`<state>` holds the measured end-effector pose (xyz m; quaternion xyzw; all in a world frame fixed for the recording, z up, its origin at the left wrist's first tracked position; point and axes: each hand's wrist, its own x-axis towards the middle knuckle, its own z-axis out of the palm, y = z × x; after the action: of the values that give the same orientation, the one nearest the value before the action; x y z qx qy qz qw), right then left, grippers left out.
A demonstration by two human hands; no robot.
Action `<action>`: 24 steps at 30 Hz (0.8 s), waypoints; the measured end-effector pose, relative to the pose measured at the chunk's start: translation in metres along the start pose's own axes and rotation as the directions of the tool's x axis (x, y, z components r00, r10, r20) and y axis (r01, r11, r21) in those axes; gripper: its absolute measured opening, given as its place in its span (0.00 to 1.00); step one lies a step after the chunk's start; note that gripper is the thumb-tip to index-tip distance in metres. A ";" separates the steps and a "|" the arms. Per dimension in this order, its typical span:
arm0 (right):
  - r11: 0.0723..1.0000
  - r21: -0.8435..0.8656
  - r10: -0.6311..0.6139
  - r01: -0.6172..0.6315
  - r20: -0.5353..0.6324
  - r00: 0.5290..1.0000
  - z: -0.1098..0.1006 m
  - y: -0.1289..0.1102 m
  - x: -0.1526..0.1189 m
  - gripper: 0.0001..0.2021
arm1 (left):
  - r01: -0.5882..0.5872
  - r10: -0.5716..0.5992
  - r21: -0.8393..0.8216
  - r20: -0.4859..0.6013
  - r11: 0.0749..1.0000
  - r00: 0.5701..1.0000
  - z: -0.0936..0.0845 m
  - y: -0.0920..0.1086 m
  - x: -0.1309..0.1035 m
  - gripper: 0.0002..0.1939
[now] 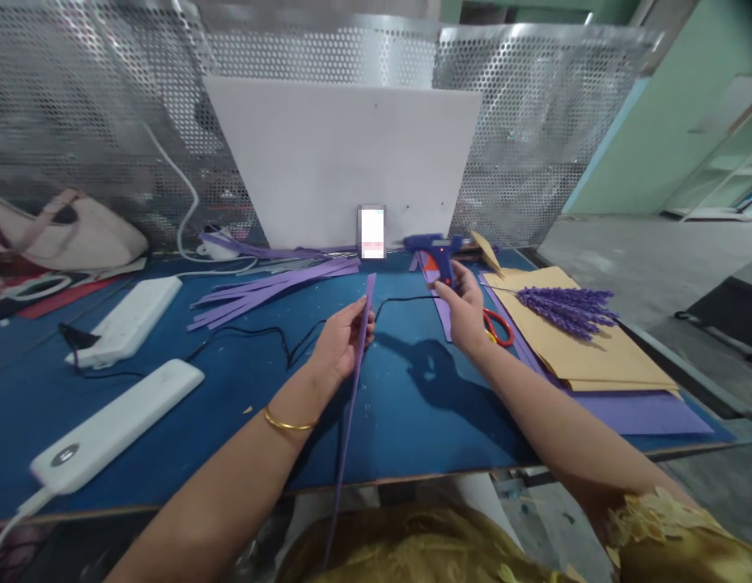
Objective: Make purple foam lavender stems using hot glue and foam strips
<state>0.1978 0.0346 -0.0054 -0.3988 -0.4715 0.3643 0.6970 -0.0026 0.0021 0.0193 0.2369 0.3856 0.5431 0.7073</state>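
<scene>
My left hand (344, 336), with a gold bangle on its wrist, pinches a long thin purple strip (351, 397) near its top end. The strip hangs down past the table's front edge. In my right hand (464, 312) is a blue glue gun (433, 244), held above the table with its nozzle pointing left. A black cord runs from the gun behind my left hand. Red-handled scissors (500, 328) lie just right of my right wrist. More purple strips (278, 290) lie in a loose bundle beyond my left hand.
A lit phone (372, 233) leans on a white board (345, 154). Left are a white power strip (133, 320), a white power bank (117, 425) and a handbag (65, 231). Right, purple flower sprigs (567, 309) rest on tan sheets (618, 360) over purple sheets (648, 413).
</scene>
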 end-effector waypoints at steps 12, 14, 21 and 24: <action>0.984 -0.175 0.069 -0.012 0.321 0.944 0.017 -0.025 -0.039 0.18 | 0.068 -0.057 -0.136 0.085 0.988 0.995 -0.001 0.009 -0.002 0.10; 0.985 -0.170 0.054 0.013 0.382 0.922 0.019 -0.029 -0.046 0.16 | 0.070 -0.059 -0.153 0.073 0.986 0.996 -0.001 0.010 -0.002 0.12; 0.984 -0.174 0.118 -0.032 0.511 0.852 0.021 -0.035 -0.057 0.17 | 0.046 -0.032 -0.199 0.072 0.979 0.997 -0.002 0.012 -0.002 0.14; 0.984 -0.168 0.134 -0.057 0.496 0.858 0.022 -0.034 -0.058 0.21 | 0.043 -0.032 -0.194 0.063 0.980 0.998 -0.002 0.013 -0.003 0.15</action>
<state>0.1651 -0.0257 0.0088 -0.3630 -0.6427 0.4542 0.4988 -0.0116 0.0031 0.0287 0.1753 0.3137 0.5576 0.7483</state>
